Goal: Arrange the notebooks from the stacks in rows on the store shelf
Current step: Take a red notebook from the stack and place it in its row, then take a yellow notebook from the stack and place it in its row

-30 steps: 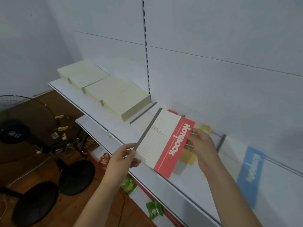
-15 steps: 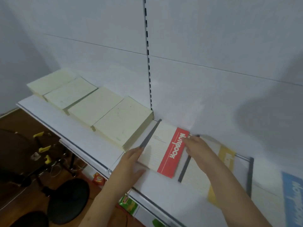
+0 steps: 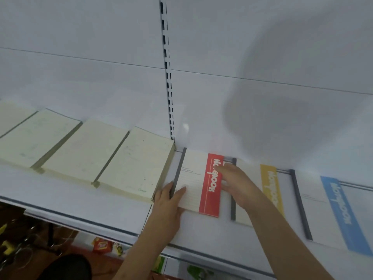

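Observation:
A notebook with a red band and grey spine [image 3: 193, 184] lies flat on the white shelf [image 3: 60, 201], just right of the cream stacks. My left hand [image 3: 169, 207] grips its near left corner, thumb on the spine and fingers on the cover. My right hand [image 3: 236, 182] rests on the red band's right edge, holding that side. To the right lie a yellow-banded notebook [image 3: 270, 188], partly under my right arm, and a blue-banded notebook [image 3: 339, 207], all in one row.
Several cream notebook stacks [image 3: 131, 162] line the shelf's left half. A slotted upright [image 3: 167, 77] splits the white back panel. Below the shelf edge sit snack packets [image 3: 102, 246] and a black round object [image 3: 64, 267].
The red notebook went from held up in the air to lying flat on the shelf beside the cream stack. Both hands followed it down and stay on it.

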The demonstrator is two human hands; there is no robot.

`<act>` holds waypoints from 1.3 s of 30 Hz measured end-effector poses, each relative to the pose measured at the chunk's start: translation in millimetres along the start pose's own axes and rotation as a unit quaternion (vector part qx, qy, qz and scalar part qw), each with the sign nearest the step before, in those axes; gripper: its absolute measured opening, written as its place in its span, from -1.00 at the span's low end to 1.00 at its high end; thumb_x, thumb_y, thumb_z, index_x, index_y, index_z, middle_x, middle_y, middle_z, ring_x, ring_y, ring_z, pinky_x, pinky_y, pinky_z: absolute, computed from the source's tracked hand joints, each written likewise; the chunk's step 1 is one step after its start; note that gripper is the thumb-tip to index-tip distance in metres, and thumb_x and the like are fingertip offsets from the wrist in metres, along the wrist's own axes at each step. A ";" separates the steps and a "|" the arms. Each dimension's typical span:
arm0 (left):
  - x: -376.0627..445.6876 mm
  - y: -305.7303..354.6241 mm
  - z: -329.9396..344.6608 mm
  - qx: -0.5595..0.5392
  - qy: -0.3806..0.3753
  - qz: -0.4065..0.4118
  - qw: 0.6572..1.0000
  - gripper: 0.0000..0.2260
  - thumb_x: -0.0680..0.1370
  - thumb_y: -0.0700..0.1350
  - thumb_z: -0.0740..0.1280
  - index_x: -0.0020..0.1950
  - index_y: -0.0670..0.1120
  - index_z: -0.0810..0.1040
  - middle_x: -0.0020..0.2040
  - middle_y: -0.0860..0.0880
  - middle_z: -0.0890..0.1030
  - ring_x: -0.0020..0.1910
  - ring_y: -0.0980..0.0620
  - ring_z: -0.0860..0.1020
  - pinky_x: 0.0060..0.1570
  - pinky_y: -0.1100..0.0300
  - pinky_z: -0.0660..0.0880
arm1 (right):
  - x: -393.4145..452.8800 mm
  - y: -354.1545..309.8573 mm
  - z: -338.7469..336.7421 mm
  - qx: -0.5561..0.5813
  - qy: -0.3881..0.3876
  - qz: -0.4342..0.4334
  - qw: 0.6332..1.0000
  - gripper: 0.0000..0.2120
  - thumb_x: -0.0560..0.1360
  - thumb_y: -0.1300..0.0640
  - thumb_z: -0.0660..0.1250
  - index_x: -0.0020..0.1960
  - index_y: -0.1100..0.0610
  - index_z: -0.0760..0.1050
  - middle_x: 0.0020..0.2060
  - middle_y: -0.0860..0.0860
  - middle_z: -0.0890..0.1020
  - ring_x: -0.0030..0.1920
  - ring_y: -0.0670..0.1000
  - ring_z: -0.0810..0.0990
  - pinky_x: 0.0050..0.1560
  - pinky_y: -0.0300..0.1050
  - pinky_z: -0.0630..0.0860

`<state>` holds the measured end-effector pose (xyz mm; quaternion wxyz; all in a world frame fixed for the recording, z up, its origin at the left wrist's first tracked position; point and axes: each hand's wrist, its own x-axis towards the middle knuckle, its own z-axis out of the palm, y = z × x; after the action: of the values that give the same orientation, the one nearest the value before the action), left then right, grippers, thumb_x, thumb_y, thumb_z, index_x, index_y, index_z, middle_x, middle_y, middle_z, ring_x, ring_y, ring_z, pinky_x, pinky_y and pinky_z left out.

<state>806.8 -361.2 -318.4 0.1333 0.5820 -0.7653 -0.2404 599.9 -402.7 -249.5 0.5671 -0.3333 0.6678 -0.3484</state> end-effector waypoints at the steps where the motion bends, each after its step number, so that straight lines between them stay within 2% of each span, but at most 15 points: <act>1: -0.3 1.3 -2.8 0.010 -0.013 -0.002 1.000 -0.43 0.65 -0.09 0.24 0.60 0.10 0.08 0.61 -0.05 0.03 0.57 -0.06 -0.04 0.55 0.03 0.14 | -2.1 -0.6 0.5 0.002 0.004 -0.002 1.000 -0.78 0.59 0.02 0.30 0.13 0.12 0.57 -0.09 0.04 0.74 -0.09 0.05 0.73 0.06 -0.04 0.59; 4: -4.5 12.5 -14.9 0.029 -0.031 0.004 0.999 -0.30 0.63 0.07 0.25 0.60 0.15 -0.15 0.61 0.05 -0.22 0.58 -0.04 -0.23 0.54 0.04 -0.04 | -19.5 -7.0 -0.4 -0.034 0.021 -0.025 0.999 -0.72 0.60 -0.07 0.28 0.24 0.04 0.45 0.02 -0.06 0.68 -0.08 -0.06 0.67 -0.09 -0.17 0.53; 6: -7.6 26.4 -20.9 0.003 -0.003 0.029 1.000 -0.30 0.62 0.14 0.24 0.60 0.17 -0.15 0.60 0.13 -0.22 0.58 0.06 -0.25 0.51 0.13 -0.07 | -31.3 -12.7 -7.4 -0.092 0.060 -0.068 0.992 -0.50 0.60 -0.15 0.25 0.48 -0.02 0.30 0.23 -0.14 0.52 0.15 -0.07 0.56 0.08 -0.18 0.45; 8: -7.8 43.8 -23.2 -0.047 0.016 0.065 0.997 -0.33 0.59 0.22 0.20 0.60 0.19 -0.08 0.61 0.17 -0.12 0.58 0.15 -0.17 0.48 0.18 0.03 | -40.2 -17.7 -19.1 -0.142 0.117 -0.118 0.976 -0.37 0.57 -0.23 0.22 0.57 -0.08 0.16 0.48 -0.12 0.33 0.44 -0.05 0.35 0.37 -0.08 0.33; 9: -5.7 51.5 -20.9 -0.066 0.014 0.081 0.994 -0.35 0.58 0.25 0.16 0.60 0.19 -0.05 0.60 0.18 -0.06 0.57 0.18 -0.12 0.47 0.19 0.07 | -43.0 -18.2 -26.3 -0.155 0.141 -0.141 0.968 -0.34 0.56 -0.27 0.20 0.58 -0.09 0.14 0.53 -0.13 0.25 0.50 -0.07 0.26 0.45 -0.05 0.25; 11: 0.6 68.2 -10.5 -0.082 0.005 0.116 0.990 -0.36 0.57 0.27 0.11 0.60 0.18 -0.01 0.59 0.18 0.01 0.57 0.18 -0.07 0.50 0.12 0.14 | -50.9 -17.2 -43.3 -0.161 0.185 -0.172 0.954 -0.33 0.55 -0.31 0.15 0.58 -0.10 0.13 0.55 -0.15 0.22 0.52 -0.10 0.20 0.47 -0.08 0.16; 13: 4.3 91.3 3.2 -0.098 -0.007 0.149 0.984 -0.40 0.58 0.28 0.09 0.58 0.23 -0.02 0.60 0.18 0.03 0.57 0.19 -0.05 0.54 0.08 0.14 | -64.3 -12.4 -62.5 -0.169 0.219 -0.187 0.943 -0.33 0.54 -0.33 0.10 0.58 -0.11 0.13 0.54 -0.16 0.23 0.52 -0.09 0.21 0.48 -0.07 0.15; 15: 2.2 121.1 16.8 -0.114 -0.016 0.181 0.977 -0.42 0.58 0.30 0.07 0.57 0.26 -0.02 0.59 0.21 0.06 0.57 0.22 -0.01 0.51 0.19 0.08 | -84.8 -5.7 -86.2 -0.175 0.250 -0.202 0.931 -0.30 0.49 -0.39 0.05 0.56 -0.13 0.16 0.52 -0.17 0.28 0.51 -0.09 0.24 0.50 -0.03 0.19; 19: -16.1 193.3 44.2 -0.142 -0.047 0.255 0.955 -0.42 0.59 0.27 0.10 0.58 0.19 0.07 0.54 0.24 0.13 0.52 0.30 0.05 0.46 0.32 0.10 | -140.5 16.8 -149.1 -0.164 0.307 -0.234 0.908 -0.31 0.50 -0.36 0.06 0.56 -0.09 0.19 0.49 -0.21 0.32 0.48 -0.19 0.24 0.40 -0.30 0.14; 21: -29.4 234.5 60.4 -0.144 -0.060 0.294 0.943 -0.43 0.59 0.26 0.10 0.58 0.17 0.08 0.51 0.25 0.17 0.49 0.34 0.05 0.40 0.43 0.03 | -172.0 32.3 -186.3 -0.168 0.340 -0.236 0.895 -0.29 0.49 -0.37 0.03 0.56 -0.10 0.18 0.50 -0.21 0.30 0.49 -0.19 0.21 0.44 -0.26 0.12; 25: -61.0 325.5 100.5 -0.148 -0.085 0.355 0.919 -0.41 0.56 0.29 0.06 0.58 0.16 0.11 0.52 0.18 0.20 0.51 0.26 0.10 0.44 0.32 0.12 | -240.0 68.5 -271.1 -0.182 0.412 -0.229 0.863 -0.30 0.51 -0.37 0.01 0.57 -0.10 0.15 0.51 -0.18 0.28 0.50 -0.15 0.18 0.40 -0.26 0.10; 29: -104.4 416.9 152.6 -0.149 -0.115 0.393 0.900 -0.45 0.60 0.24 0.09 0.58 0.16 0.10 0.54 0.16 0.18 0.52 0.24 0.10 0.50 0.16 0.20 | -315.2 116.5 -362.1 -0.205 0.478 -0.220 0.825 -0.33 0.56 -0.35 0.01 0.59 -0.08 0.12 0.53 -0.18 0.24 0.53 -0.13 0.14 0.45 -0.20 0.09; 32: -137.2 477.7 191.2 -0.143 -0.147 0.422 0.883 -0.45 0.61 0.25 0.08 0.58 0.16 0.11 0.55 0.17 0.19 0.51 0.25 0.09 0.46 0.22 0.20 | -366.1 154.0 -422.8 -0.218 0.516 -0.196 0.805 -0.35 0.59 -0.33 0.00 0.59 -0.07 0.10 0.54 -0.15 0.22 0.54 -0.09 0.11 0.43 -0.19 0.03; 36: -170.7 545.9 233.6 -0.130 -0.176 0.446 0.868 -0.41 0.56 0.30 0.04 0.57 0.15 0.13 0.55 0.14 0.22 0.51 0.22 0.13 0.47 0.15 0.26 | -418.0 196.2 -490.0 -0.218 0.551 -0.168 0.788 -0.35 0.60 -0.32 -0.01 0.59 -0.01 0.13 0.55 -0.09 0.23 0.54 -0.05 0.12 0.50 -0.11 0.06; 39: -185.2 586.6 256.8 -0.110 -0.196 0.464 0.857 -0.42 0.57 0.28 0.04 0.57 0.14 0.14 0.54 0.13 0.23 0.51 0.20 0.16 0.40 0.23 0.22 | -441.2 217.1 -530.9 -0.221 0.570 -0.155 0.776 -0.35 0.60 -0.30 -0.02 0.59 0.00 0.13 0.55 -0.06 0.23 0.54 -0.03 0.13 0.43 -0.18 0.01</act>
<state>250.7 -8.4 -215.5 0.1395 0.0822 -0.9256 -0.3422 122.9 130.5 -140.3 -0.0682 -0.2884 0.8669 -0.4009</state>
